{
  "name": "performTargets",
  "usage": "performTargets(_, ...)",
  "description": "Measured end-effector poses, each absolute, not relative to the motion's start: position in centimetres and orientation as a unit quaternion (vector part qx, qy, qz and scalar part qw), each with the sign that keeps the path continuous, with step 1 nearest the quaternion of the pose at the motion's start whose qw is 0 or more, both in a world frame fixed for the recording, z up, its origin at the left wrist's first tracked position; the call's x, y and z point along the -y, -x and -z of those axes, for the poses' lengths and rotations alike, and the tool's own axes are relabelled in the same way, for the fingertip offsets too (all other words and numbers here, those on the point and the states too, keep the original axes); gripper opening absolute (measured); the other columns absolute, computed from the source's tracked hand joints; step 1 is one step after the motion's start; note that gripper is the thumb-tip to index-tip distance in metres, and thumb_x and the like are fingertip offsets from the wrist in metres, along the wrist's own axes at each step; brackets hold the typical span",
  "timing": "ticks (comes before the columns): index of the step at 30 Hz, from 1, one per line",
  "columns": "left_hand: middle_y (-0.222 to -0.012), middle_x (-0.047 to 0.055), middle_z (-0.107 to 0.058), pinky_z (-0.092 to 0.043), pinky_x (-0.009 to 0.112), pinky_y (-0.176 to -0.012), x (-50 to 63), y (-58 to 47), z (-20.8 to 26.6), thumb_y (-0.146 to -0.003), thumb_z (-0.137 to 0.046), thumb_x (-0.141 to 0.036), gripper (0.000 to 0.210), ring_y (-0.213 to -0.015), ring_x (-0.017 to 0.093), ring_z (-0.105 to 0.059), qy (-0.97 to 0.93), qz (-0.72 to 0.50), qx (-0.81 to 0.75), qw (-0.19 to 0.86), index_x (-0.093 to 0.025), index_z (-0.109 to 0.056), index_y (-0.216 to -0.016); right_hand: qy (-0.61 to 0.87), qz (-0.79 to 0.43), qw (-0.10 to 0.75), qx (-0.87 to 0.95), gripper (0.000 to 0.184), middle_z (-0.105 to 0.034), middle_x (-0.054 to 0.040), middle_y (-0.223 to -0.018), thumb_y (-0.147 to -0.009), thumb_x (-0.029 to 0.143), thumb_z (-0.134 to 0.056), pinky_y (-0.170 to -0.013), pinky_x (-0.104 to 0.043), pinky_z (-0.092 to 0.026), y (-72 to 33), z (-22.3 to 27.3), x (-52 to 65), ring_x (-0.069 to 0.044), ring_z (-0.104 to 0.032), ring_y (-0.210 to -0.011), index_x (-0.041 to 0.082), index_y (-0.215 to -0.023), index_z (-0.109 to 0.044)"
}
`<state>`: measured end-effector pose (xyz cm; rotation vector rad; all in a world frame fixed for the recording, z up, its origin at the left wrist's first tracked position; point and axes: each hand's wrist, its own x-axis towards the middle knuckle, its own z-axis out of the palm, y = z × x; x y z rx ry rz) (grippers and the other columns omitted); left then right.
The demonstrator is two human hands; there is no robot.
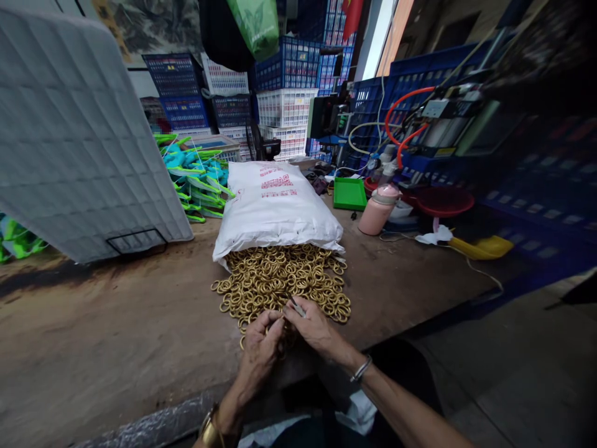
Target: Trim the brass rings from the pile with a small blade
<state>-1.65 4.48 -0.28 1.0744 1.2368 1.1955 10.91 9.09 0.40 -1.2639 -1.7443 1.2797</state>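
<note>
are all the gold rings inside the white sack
No, many gold rings lie heaped on the table in front of the white sack.

QR code [277, 182], blurred red lettering [281, 194] on sack [280, 218]

Rings [289, 277] on the table [116, 336] before the sack [280, 214], bottle [374, 214] and tray [349, 194] to its right, crates [288, 107] behind.

Bare forearms come in from the lower edge, the left forearm [239, 395] slanting up and rightward, the right forearm [396, 395] up and leftward. The left hand [261, 343] curls inward, thumb drawn toward its bent fingers. The right hand [314, 325] is folded in a grip, the fingertips of both nearly meeting
</note>
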Motion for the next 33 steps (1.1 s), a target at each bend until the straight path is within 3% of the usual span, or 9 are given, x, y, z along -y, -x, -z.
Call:
performTargets(4,-0.049,-0.007,-0.043,-0.022,0.015,-0.034,-4.2,1.3,0.1,-0.076,-0.052,-0.046,0.029,-0.035,0.004,-0.032,-0.354,-0.483,-0.497,0.627,-0.017,-0.051,-0.072,0.483,-0.483,0.311,0.661,0.027,-0.034,0.0063,-0.054,-0.079,0.038,-0.043,-0.047,-0.02,-0.026,-11.0,-0.4,-9.1,-0.008,-0.031,-0.051,0.019,-0.06,-0.039)
performTargets(18,-0.052,-0.007,-0.045,-0.022,0.014,-0.035,-3.6,1.4,0.0,-0.077,-0.055,-0.038,0.024,-0.036,0.003,-0.031,-0.298,-0.544,-0.382,0.686,-0.018,-0.044,-0.071,0.458,-0.532,0.307,0.642,0.024,-0.041,0.0046,-0.053,-0.082,0.033,-0.039,-0.049,-0.02,-0.03,-11.1,-1.6,-8.9,-0.008,-0.036,-0.049,0.018,-0.065,-0.046)
performTargets(26,-0.051,-0.008,-0.045,-0.023,0.014,-0.035,-3.6,1.3,0.0,-0.073,-0.059,-0.043,0.028,-0.037,0.003,-0.033,-0.281,-0.562,-0.399,0.668,-0.019,-0.043,-0.072,0.486,-0.299,0.234,0.787,0.012,-0.046,0.0027,-0.058,-0.071,0.01,-0.04,-0.052,-0.022,-0.023,-11.2,-1.0,-7.8,-0.01,-0.037,-0.054,0.02,-0.068,-0.046)
performTargets(33,-0.052,-0.008,-0.046,-0.023,0.014,-0.038,-3.6,1.3,0.4,-0.072,-0.06,-0.044,0.029,-0.037,0.003,-0.036,-0.283,-0.553,-0.422,0.66,-0.02,-0.043,-0.074,0.49,-0.203,0.177,0.829,0.025,-0.054,0.0002,-0.064,-0.061,0.004,-0.039,-0.054,-0.025,-0.021,-11.4,-1.5,-7.4,-0.012,-0.043,-0.056,0.02,-0.077,-0.049)
